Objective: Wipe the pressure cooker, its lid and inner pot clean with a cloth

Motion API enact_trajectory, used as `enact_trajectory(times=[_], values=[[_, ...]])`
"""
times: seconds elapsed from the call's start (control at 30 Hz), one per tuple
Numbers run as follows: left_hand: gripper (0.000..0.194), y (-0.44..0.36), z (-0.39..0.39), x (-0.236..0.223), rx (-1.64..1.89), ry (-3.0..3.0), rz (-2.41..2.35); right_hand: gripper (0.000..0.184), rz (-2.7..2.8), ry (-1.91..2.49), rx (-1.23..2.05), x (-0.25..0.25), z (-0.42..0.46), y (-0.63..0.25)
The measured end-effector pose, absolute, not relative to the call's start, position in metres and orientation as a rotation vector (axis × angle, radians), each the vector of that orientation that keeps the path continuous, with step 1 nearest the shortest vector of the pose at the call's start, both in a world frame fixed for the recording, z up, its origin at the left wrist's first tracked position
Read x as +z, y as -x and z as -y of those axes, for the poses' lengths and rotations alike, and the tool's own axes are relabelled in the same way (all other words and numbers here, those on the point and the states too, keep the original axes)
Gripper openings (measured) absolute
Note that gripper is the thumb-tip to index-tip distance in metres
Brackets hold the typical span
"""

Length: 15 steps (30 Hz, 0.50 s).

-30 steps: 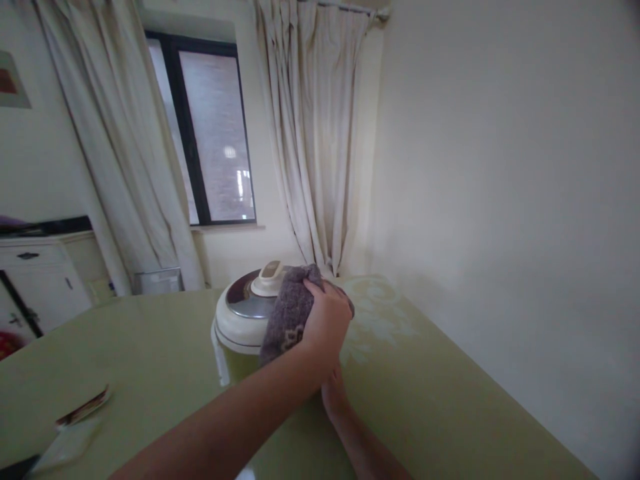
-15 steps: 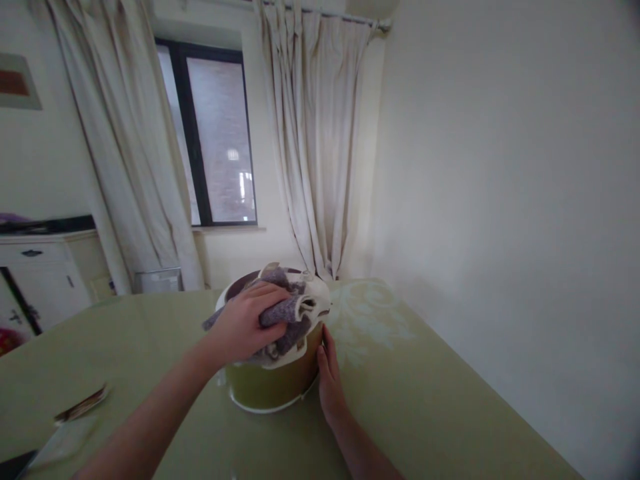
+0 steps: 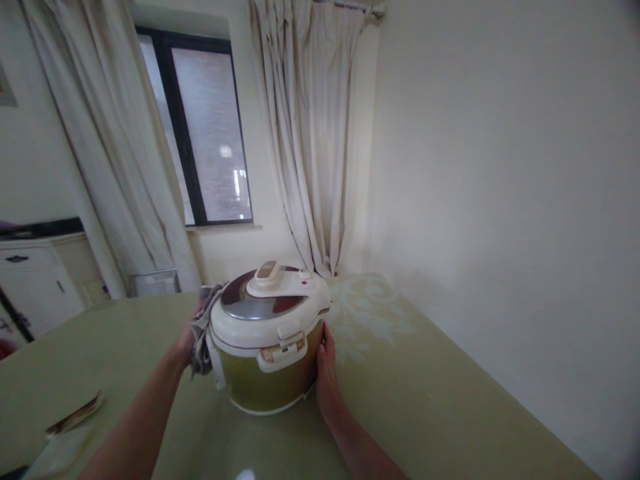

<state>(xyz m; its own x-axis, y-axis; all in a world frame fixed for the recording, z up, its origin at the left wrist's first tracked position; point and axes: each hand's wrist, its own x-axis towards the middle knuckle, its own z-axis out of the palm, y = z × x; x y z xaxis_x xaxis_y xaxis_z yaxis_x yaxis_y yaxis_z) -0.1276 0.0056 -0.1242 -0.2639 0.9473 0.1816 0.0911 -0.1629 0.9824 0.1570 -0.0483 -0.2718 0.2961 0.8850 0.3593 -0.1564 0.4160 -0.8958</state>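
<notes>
The left hand [image 3: 186, 343] is pressing a gray cloth [image 3: 202, 340] to the left side of the white-and-green cooker [image 3: 265, 333], its fingers too hidden to tell whether they are closing on it. The cooker is standing upright on the green table [image 3: 425, 407], while the right hand [image 3: 328, 377] is resting open, extended fingers touching the cooker's right side.

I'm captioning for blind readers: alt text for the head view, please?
A person's left hand holds a gray cloth against the left side of a white and green cooker on a green table, while the right hand rests against its right side. Behind are a window and pale curtains.
</notes>
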Motion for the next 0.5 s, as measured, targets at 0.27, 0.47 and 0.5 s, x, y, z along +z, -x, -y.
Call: enact_trajectory(times=[0.27, 0.47, 0.5], values=[[0.059, 0.126, 0.020, -0.209, 1.543, -1.059, -1.537, 0.069, 1.019, 0.866, 0.817, -0.271, 0.046, -0.157], [0.049, 0.084, 0.070, -0.236, 1.909, -1.153, -1.874, 0.073, 1.024, 0.890, 0.796, -0.264, 0.048, -0.158], [0.049, 0.075, 0.079, -0.237, 1.985, -1.338, -1.902, 0.073, 1.027, 0.888, 0.797, -0.263, 0.049, -0.159]])
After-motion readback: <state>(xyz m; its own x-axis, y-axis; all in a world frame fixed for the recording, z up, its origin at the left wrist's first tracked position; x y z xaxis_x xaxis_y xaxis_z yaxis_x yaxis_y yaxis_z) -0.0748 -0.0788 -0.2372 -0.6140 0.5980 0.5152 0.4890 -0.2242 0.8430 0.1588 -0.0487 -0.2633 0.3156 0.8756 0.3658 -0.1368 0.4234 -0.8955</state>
